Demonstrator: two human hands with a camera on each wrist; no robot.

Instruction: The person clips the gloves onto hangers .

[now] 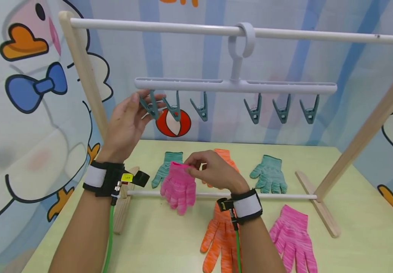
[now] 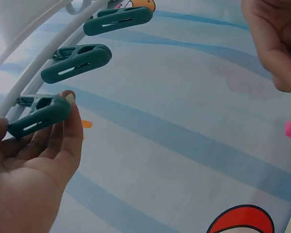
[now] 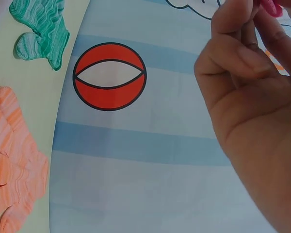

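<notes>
My left hand (image 1: 126,123) is at the leftmost teal clip (image 1: 153,108) of a white clip hanger (image 1: 189,85). In the left wrist view, its thumb and fingers hold that clip (image 2: 41,119) from both sides. Lower down, my right hand (image 1: 218,170) pinches the cuff of a small pink glove (image 1: 178,187), which hangs fingers downward above the table. The right wrist view catches only a scrap of the pink cuff (image 3: 271,8) at the fingertips. Several other teal clips, such as the neighbouring one (image 1: 172,108), hang from the hanger bar.
The hanger hooks over a white rod (image 1: 148,25) on a wooden stand (image 1: 84,72), whose lower rod (image 1: 285,196) crosses low over the table (image 1: 162,242). Green gloves (image 1: 269,174), orange gloves (image 1: 220,239) and another pink glove (image 1: 295,237) lie on the table. A printed backdrop (image 1: 121,53) stands behind.
</notes>
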